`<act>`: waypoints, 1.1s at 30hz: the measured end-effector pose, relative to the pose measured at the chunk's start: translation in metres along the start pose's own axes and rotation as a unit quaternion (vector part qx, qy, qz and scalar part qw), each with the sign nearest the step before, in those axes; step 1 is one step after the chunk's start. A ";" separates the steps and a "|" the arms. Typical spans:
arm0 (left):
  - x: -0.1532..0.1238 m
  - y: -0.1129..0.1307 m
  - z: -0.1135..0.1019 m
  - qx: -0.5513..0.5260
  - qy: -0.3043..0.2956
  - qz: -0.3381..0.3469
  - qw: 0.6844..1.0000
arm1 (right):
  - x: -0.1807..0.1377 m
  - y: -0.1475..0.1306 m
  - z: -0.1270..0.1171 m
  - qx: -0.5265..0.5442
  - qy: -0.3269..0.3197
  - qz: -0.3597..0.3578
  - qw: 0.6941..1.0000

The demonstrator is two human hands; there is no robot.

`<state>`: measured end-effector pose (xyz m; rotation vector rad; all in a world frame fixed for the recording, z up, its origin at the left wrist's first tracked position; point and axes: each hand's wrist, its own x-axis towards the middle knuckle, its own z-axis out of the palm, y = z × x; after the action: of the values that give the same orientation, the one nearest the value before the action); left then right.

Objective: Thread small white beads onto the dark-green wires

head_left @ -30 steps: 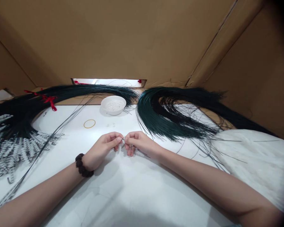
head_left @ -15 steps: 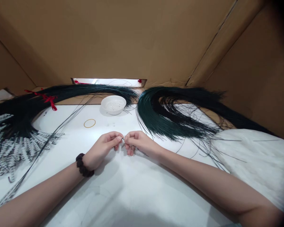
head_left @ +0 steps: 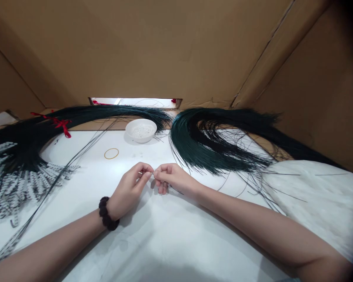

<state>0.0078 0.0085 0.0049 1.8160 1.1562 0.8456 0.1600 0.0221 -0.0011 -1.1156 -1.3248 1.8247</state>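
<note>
My left hand (head_left: 135,182), with a dark scrunchie (head_left: 107,213) at the wrist, is closed in a pinch of thumb and forefinger. Close beside it, the right hand (head_left: 169,176) pinches a thin dark strand (head_left: 176,190), whose tail runs out under the palm. Between the two sets of fingertips a short bit of the strand shows, with the left fingers on its end. Whether a small bead is also there is too small to tell. Both hands are just above the white tabletop (head_left: 170,235), in front of a white bowl (head_left: 141,137) that holds small whitish pieces.
Dark green strands (head_left: 191,145) lie curved at the right. On the left, a bundle (head_left: 106,111) tied with red ribbon (head_left: 60,123) has many white-wrapped ends (head_left: 6,188). A yellow rubber band (head_left: 111,153), a white plastic bag (head_left: 317,199) and cardboard walls (head_left: 164,51) surround the hands.
My left hand has turned a little at the wrist, its wrist shifting right and toward me, and its fingertips have come closer to the right hand's. The right hand has hardly moved.
</note>
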 end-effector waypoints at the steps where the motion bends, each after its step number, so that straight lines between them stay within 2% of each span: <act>1: 0.000 0.000 0.000 0.021 0.005 0.009 1.000 | 0.000 0.001 0.000 -0.001 0.001 -0.002 1.000; 7: -0.001 0.001 -0.002 0.098 0.007 0.033 0.995 | -0.001 0.004 -0.001 -0.015 0.003 -0.020 1.000; 14: 0.000 0.001 -0.004 0.124 0.005 0.040 0.991 | -0.001 0.004 0.002 -0.026 0.007 -0.035 0.999; 17: 0.001 0.000 -0.006 0.112 -0.005 0.039 0.993 | -0.001 0.006 0.002 -0.032 0.007 -0.040 0.999; 21: 0.004 -0.003 -0.008 0.043 -0.024 0.017 0.999 | -0.001 0.010 0.003 -0.036 0.023 -0.055 0.998; 24: 0.005 -0.006 -0.007 0.019 -0.011 -0.002 1.000 | -0.002 0.011 0.005 -0.050 0.043 -0.068 0.996; 30: -0.002 0.001 -0.002 0.109 0.037 -0.006 0.993 | -0.007 0.011 0.007 -0.079 0.058 -0.094 0.991; 33: -0.007 0.005 0.003 0.142 0.049 0.002 0.989 | -0.008 0.010 0.007 -0.084 0.041 -0.088 0.992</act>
<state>0.0096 0.0002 0.0073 2.0247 1.3947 0.8128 0.1569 0.0091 -0.0071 -1.1095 -1.5003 1.5474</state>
